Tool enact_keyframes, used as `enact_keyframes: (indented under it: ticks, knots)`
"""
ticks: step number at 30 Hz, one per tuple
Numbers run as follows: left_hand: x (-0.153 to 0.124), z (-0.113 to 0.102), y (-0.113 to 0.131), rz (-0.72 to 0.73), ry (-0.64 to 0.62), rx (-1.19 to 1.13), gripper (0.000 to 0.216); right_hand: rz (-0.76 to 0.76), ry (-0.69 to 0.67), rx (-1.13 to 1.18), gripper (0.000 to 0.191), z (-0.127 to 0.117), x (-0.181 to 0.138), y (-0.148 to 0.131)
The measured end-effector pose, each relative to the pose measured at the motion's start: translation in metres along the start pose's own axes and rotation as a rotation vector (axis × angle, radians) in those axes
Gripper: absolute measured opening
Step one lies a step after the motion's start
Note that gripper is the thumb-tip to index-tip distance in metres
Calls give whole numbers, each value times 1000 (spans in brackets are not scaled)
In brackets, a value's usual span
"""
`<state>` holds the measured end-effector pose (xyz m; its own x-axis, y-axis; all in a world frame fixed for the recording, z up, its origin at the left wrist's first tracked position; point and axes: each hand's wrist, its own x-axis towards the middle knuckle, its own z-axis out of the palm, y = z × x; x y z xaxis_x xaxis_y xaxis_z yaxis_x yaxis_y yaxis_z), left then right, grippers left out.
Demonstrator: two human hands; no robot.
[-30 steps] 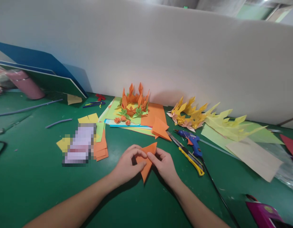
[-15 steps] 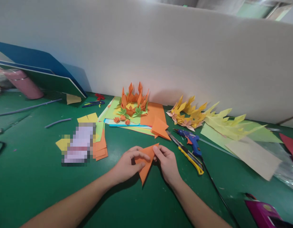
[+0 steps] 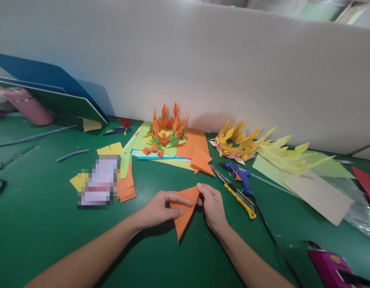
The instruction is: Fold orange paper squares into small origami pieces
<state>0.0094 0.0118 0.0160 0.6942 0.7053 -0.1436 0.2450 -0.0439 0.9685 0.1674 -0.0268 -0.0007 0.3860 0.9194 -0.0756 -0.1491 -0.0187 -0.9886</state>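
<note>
Between my hands is a sheet of orange paper (image 3: 182, 225) folded into a triangle, one point facing down towards me. My left hand (image 3: 161, 209) holds its left side, with thumb and forefinger lying across the front and the other fingers hidden behind. My right hand (image 3: 212, 206) pinches the upper right corner between thumb and fingers. Just beyond lie folded orange paper pieces (image 3: 201, 161). A yellow utility knife (image 3: 240, 200) and a blue glue gun (image 3: 239, 176) rest to the right of my right hand.
An orange paper crown (image 3: 168, 130) stands on coloured sheets at the back. Yellow paper crowns (image 3: 237, 142) sit right of it. Left are a blurred-out rectangular item (image 3: 101, 180), orange paper squares (image 3: 127, 188) and a pink bottle (image 3: 29, 107). A magenta object (image 3: 331, 266) lies front right.
The folded paper has tipped slightly, its lower point now a little nearer me. My left forefinger lies straighter across it, and my right hand still pinches the corner.
</note>
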Motion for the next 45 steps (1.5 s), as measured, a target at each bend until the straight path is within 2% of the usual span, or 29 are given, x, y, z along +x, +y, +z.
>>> enact_keyframes:
  ticks: [5, 7, 10, 13, 16, 20, 24, 32, 37, 45]
  knots:
    - [-1, -2, 3, 27, -19, -5, 33, 30, 73, -45, 47, -1, 3, 1]
    - [1, -1, 3, 39, 33, -43, 33, 27, 67, -26, 46, -3, 4, 2]
    - [4, 0, 2, 34, 184, -96, 31, 10, -65, -13, 48, -3, 4, 1]
    - [6, 0, 1, 57, 263, -73, 32, -76, -210, -145, 42, -2, 1, 0]
    - [5, -1, 1, 92, 247, -37, 38, -185, -287, -284, 37, 0, -2, 0]
    - [3, -2, 4, 94, 121, 3, 45, -229, -358, -304, 27, 0, -3, 2]
    - [2, -2, 5, 73, 137, -3, 49, -196, -336, -308, 36, -2, -2, 3]
    - [5, -3, 1, 50, 333, -87, 46, -178, -379, -326, 32, -2, -1, -1]
    - [8, -5, -3, 28, 495, -226, 47, -156, -411, -377, 31, -2, -2, -2]
    - [8, -3, -5, -67, 483, -472, 55, -165, -447, -359, 34, -4, -2, 0]
